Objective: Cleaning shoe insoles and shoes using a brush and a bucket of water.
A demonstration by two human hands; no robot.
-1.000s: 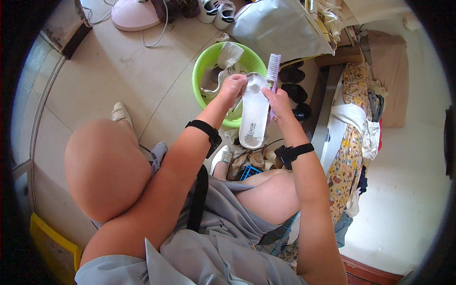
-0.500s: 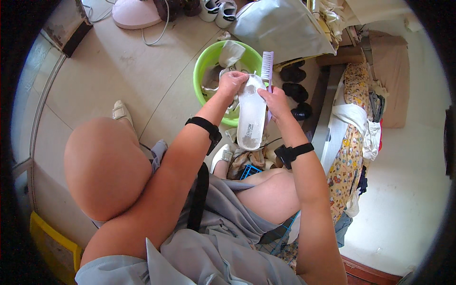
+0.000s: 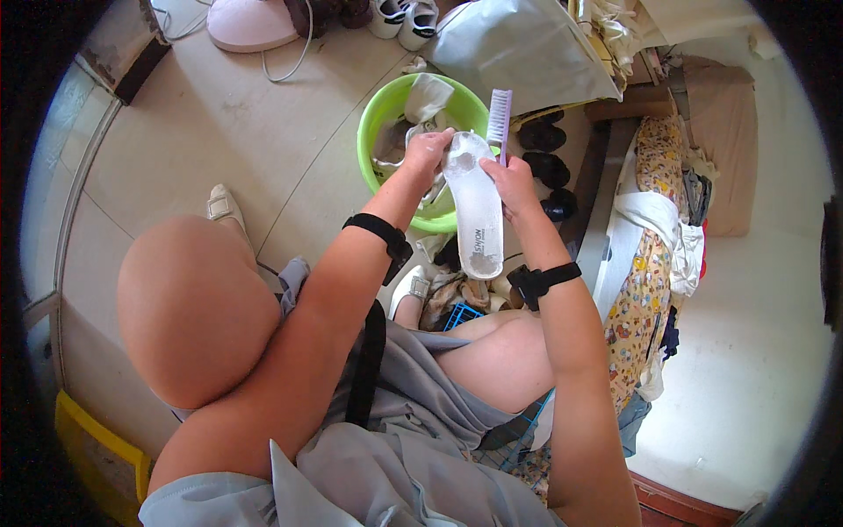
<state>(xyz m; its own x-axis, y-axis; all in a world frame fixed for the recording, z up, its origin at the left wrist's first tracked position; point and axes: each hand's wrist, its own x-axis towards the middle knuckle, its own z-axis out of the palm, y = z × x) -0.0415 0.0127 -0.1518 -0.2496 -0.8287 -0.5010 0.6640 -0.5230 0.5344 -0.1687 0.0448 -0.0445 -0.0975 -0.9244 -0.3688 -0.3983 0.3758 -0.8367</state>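
Note:
A white shoe insole (image 3: 475, 198) with grey worn patches and dark print is held up over the near right side of a green basin (image 3: 363, 145). My left hand (image 3: 426, 151) is closed, its fingertips pinching the insole's upper left edge. On the other side, my right hand (image 3: 512, 183) grips the insole's edge with the thumb on its face. That same hand also keeps hold of a purple brush (image 3: 500, 119), whose white bristles point up beside the insole. Its lower handle is hidden behind the hand. White cloth or shoe parts (image 3: 428, 97) lie in the basin.
Dark shoes (image 3: 549, 171) line the floor right of the basin, beside a bed edge with patterned bedding (image 3: 645, 290). A large grey-white bag (image 3: 518, 53) stands behind. Sneakers (image 3: 417, 25) are at the far side. A blue basket (image 3: 463, 316) and cloths sit by my foot.
The insole has tilted, its lower end swinging to the right. The brush has turned slightly with my right hand, and my left hand has shifted a little toward the insole's edge.

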